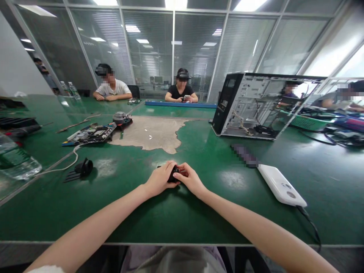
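Observation:
Above the green tabletop [182,222], in the middle of the view, my two hands meet around a small black object [173,174]. Its kind cannot be made out because fingers cover most of it. My left hand [161,178] is closed round it from the left. From the other side, the thumb and fingers of my right hand [190,179] grip its right end. Further left on the table lies a black pronged part [82,169], apart from both hands. A circuit board [92,133] with a round metal-topped cooler [122,118] rests beyond it.
An open computer case [227,102] stands back right. A white power-bank-like device [281,185] with a black cable lies on the right, touching a blurred-out item. A water bottle [17,159] is at left, and a green basket [309,120] far right. Several people sit around the table.

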A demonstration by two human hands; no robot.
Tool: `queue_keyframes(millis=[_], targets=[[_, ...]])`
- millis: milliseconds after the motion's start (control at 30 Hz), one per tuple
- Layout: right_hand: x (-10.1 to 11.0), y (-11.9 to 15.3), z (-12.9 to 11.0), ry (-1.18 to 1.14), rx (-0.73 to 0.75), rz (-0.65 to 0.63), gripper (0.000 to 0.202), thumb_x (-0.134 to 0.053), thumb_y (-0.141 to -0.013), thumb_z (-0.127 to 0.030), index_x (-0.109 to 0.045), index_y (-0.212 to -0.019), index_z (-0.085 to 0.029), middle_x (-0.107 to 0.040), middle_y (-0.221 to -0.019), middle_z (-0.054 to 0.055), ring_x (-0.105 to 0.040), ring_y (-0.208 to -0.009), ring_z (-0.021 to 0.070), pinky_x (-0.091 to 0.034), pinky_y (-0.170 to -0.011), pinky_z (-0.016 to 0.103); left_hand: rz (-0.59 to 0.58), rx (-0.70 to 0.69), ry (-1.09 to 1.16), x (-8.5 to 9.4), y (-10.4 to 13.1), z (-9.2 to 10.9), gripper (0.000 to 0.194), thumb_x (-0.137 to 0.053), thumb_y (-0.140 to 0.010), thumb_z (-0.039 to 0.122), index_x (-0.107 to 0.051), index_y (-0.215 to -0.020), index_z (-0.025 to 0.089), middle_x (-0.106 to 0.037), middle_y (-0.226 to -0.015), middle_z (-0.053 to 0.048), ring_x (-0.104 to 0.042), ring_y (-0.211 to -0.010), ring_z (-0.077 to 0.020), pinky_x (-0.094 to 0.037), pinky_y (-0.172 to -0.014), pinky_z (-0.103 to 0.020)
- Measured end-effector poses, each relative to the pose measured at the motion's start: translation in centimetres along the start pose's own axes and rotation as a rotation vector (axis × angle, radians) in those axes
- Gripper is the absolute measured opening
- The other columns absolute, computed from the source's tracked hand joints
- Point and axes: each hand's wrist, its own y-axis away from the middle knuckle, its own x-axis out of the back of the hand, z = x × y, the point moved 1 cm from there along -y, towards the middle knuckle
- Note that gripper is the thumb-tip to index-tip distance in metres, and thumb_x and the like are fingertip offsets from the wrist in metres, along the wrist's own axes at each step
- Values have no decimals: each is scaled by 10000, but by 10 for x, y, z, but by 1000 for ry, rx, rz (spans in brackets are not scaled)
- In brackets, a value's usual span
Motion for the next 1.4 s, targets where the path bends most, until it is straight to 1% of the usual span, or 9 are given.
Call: queue_keyframes(millis=[133,267,400,500,800,933,1100,1200,1400], targets=[[5,-4,-2,-37,-13,22,198,-509,-746,-354,-521,-862,-195,-543,-771,-13,-508,-655,95,-423,-617,234,-38,-16,49,-1,-9,-6,569,-618,-662,339,-318,-1125,200,-473,-1091,-71,-502,-969,-223,-434,-796,-353],[9,-9,-1,-53,-43,18,200,-542,-728,-324,-517,-872,-187,-538,-782,-13,-507,-650,92,-417,-622,234,-67,-47,91,-2,-17,-13,544,-618,-664,330,-330,-1109,205,-485,-1068,-62,-498,-964,-217,-417,-806,-344],[9,-11,1,9,-29,62,208,-532,-738,-303,-504,-915,-198,-547,-848,1,-528,-759,122,-419,-699,261,-57,-13,108,-4,-20,-16,550,-623,-661,334,-332,-1110,207,-495,-1060,-57,-500,-955,-214,-412,-802,-333],[9,-13,3,17,-30,39,188,-521,-748,-303,-503,-906,-202,-557,-847,3,-532,-778,132,-417,-710,267,-73,9,111,-4,-22,-18,552,-626,-654,353,-340,-1104,207,-506,-1042,-53,-513,-929,-214,-416,-791,-331],[9,-10,4,-8,30,17,194,-559,-721,-292,-509,-888,-206,-559,-874,1,-533,-832,139,-413,-750,275,-80,26,97,-5,-18,-18,565,-617,-651,399,-349,-1111,209,-517,-1044,-54,-530,-914,-221,-422,-766,-332],[7,-8,3,-19,37,34,172,-541,-730,-322,-517,-851,-202,-557,-842,-6,-539,-777,128,-417,-715,265,-73,33,100,-5,-16,-17,588,-615,-649,414,-344,-1131,214,-516,-1062,-58,-528,-930,-223,-415,-776,-335],[8,-12,5,-17,-19,50,222,-560,-713,-341,-505,-868,-192,-562,-835,3,-541,-749,129,-424,-678,261,-69,50,97,-3,-16,-14,560,-609,-650,424,-363,-1111,222,-529,-1035,-44,-539,-901,-215,-415,-755,-318],[10,-13,6,-12,-33,13,228,-566,-707,-351,-502,-851,-186,-566,-809,1,-542,-729,129,-426,-657,258,-78,50,96,-3,-16,-15,557,-609,-646,429,-364,-1102,224,-535,-1011,-36,-543,-879,-210,-416,-737,-307],[13,-12,6,-19,33,-38,212,-597,-695,-314,-485,-830,-195,-557,-819,-6,-538,-781,134,-425,-705,264,-77,23,96,-4,-16,-16,551,-619,-637,409,-360,-1087,226,-538,-984,-28,-541,-863,-205,-410,-720,-299]])
